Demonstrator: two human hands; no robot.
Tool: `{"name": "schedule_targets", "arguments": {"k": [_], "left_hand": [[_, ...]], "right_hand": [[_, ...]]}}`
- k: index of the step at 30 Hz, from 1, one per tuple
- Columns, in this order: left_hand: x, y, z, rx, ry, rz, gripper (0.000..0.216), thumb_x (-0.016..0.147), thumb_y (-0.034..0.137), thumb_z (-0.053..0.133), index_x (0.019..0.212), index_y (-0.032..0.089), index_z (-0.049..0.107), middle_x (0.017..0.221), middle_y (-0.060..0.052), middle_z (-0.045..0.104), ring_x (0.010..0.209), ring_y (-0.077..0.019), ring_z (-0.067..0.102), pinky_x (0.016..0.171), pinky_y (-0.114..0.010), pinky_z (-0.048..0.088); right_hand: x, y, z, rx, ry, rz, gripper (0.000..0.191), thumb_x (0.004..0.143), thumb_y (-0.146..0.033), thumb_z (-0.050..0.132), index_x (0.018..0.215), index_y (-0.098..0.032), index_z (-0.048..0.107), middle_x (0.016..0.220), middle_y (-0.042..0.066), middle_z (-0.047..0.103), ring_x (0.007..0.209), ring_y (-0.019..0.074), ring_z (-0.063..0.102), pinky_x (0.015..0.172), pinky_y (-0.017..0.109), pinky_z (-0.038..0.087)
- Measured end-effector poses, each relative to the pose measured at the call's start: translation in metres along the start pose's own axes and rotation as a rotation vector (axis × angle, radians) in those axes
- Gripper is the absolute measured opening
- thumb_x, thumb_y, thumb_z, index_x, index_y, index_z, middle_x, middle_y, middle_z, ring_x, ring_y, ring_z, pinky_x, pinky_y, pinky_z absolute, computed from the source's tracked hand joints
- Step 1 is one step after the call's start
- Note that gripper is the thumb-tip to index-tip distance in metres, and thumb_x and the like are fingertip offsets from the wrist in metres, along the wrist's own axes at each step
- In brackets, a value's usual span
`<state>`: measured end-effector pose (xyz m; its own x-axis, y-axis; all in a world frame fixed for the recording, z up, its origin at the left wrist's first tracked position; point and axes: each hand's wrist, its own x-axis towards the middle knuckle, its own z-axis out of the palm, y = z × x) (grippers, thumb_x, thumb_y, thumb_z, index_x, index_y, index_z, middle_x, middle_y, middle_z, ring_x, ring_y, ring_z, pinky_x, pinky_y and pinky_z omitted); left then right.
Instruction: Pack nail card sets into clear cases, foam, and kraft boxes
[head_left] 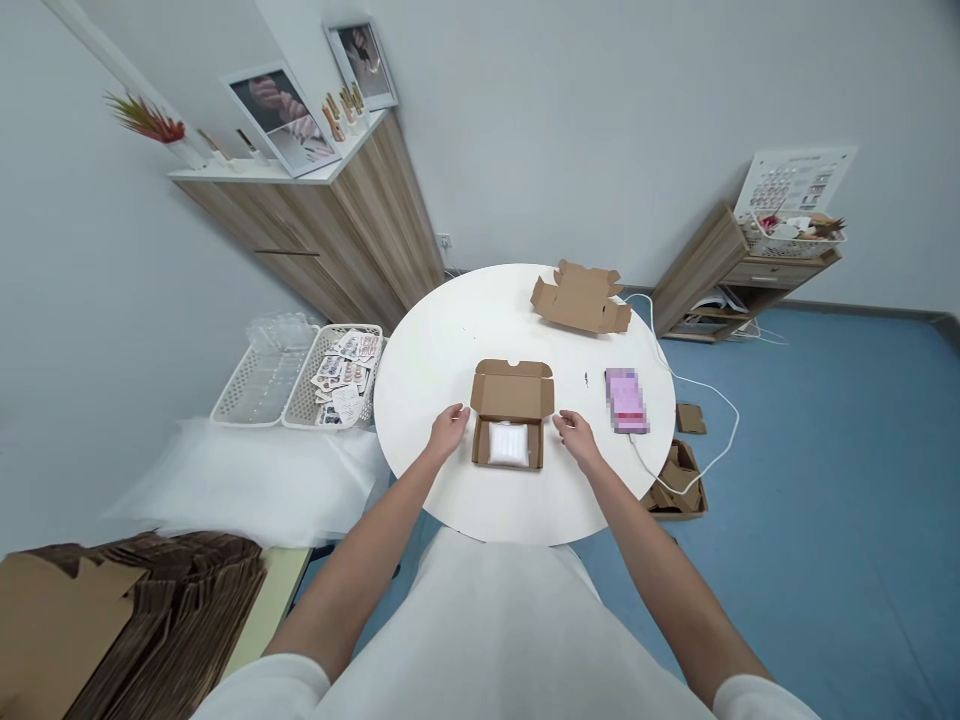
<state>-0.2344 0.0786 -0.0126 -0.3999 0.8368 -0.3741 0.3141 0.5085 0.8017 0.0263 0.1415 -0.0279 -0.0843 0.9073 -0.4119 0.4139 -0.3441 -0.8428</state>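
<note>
A small brown cardboard box (513, 395) stands on the white round table with its lid raised and its side flaps spread. Inside its tray lies a white wrapped packet (508, 444). My left hand (448, 432) is at the left side of the box, fingers stretched toward the lid's left flap. On the other side, my right hand (576, 436) has its fingers apart near the right flap. Whether the fingertips touch the cardboard I cannot tell. Neither hand grips anything that I can see.
Behind the box lies an unfolded cardboard blank (581, 297). A purple-screened phone (626, 400) with a white cable (720, 390) is at the table's right. Baskets (341, 375) of packets, white sheeting (255, 485) and stacked cardboard (172, 610) are at left. A carton (681, 480) sits on the floor.
</note>
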Motion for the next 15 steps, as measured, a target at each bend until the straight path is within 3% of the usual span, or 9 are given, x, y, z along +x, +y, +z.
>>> {"name": "schedule_targets", "arguments": {"k": [2, 5, 9, 15], "left_hand": [[0.012, 0.008, -0.004, -0.1, -0.077, -0.062, 0.051, 0.08, 0.052, 0.035, 0.113, 0.015, 0.048, 0.114, -0.011, 0.053, 0.096, -0.018, 0.055, 0.074, -0.027, 0.044], [0.024, 0.014, -0.004, -0.144, -0.156, -0.087, 0.052, 0.079, 0.053, 0.038, 0.114, 0.016, 0.048, 0.119, -0.012, 0.051, 0.097, -0.0184, 0.054, 0.072, -0.026, 0.045], [0.031, 0.009, 0.004, -0.076, -0.136, -0.044, 0.047, 0.074, 0.037, 0.052, 0.116, 0.016, 0.048, 0.11, -0.01, 0.058, 0.094, -0.0182, 0.057, 0.076, -0.027, 0.044], [0.035, 0.0, 0.012, -0.019, -0.125, 0.065, 0.027, 0.074, 0.026, 0.047, 0.095, 0.02, 0.062, 0.093, -0.004, 0.065, 0.085, -0.0177, 0.06, 0.076, -0.029, 0.044]], "right_hand": [[0.014, -0.008, -0.007, 0.158, -0.091, 0.125, 0.048, 0.073, -0.055, 0.042, 0.103, -0.019, 0.052, 0.107, 0.009, 0.055, 0.073, 0.015, 0.054, 0.064, 0.028, 0.044], [0.03, -0.023, -0.011, 0.229, -0.174, 0.163, 0.05, 0.072, -0.06, 0.038, 0.099, -0.02, 0.055, 0.107, 0.007, 0.056, 0.073, 0.0142, 0.053, 0.061, 0.026, 0.043], [0.039, -0.037, -0.005, 0.163, -0.265, 0.146, 0.049, 0.073, -0.059, 0.037, 0.093, -0.02, 0.059, 0.097, 0.006, 0.06, 0.072, 0.0143, 0.052, 0.061, 0.026, 0.041], [0.041, -0.044, 0.008, 0.098, -0.282, 0.094, 0.041, 0.074, -0.051, 0.04, 0.096, -0.022, 0.058, 0.098, 0.004, 0.06, 0.076, 0.0144, 0.053, 0.064, 0.027, 0.039]]}}
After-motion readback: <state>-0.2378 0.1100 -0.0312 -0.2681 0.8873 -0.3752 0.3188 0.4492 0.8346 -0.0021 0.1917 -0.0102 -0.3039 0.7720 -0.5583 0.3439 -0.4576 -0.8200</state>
